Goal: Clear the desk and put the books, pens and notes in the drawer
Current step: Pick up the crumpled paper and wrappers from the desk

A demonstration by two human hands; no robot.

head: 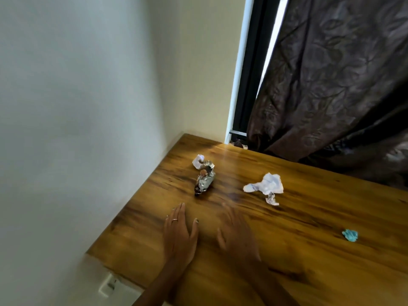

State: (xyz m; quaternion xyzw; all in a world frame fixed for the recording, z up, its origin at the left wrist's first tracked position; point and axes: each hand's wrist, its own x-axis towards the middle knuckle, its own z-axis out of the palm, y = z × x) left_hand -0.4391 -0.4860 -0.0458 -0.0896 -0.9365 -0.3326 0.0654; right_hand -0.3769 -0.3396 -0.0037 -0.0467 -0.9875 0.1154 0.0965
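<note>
Both my hands reach out over the wooden desk (309,261) with fingers straight and nothing in them. My left hand (179,234) wears a ring and lies flat near the desk's left side. My right hand (237,234) is blurred beside it. Just beyond the fingertips lies a crumpled silver foil wrapper (204,181), with a small white paper ball (198,161) behind it. A crumpled white tissue (266,185) lies to the right of my hands, a small torn scrap (272,199) at its near end. No books, pens or drawer are in view.
A small blue crumpled scrap (350,235) lies at the desk's right. A dark patterned curtain (331,85) hangs over the desk's far right edge. The white wall (77,107) borders the left edge, with a white wall socket (109,284) below desk level.
</note>
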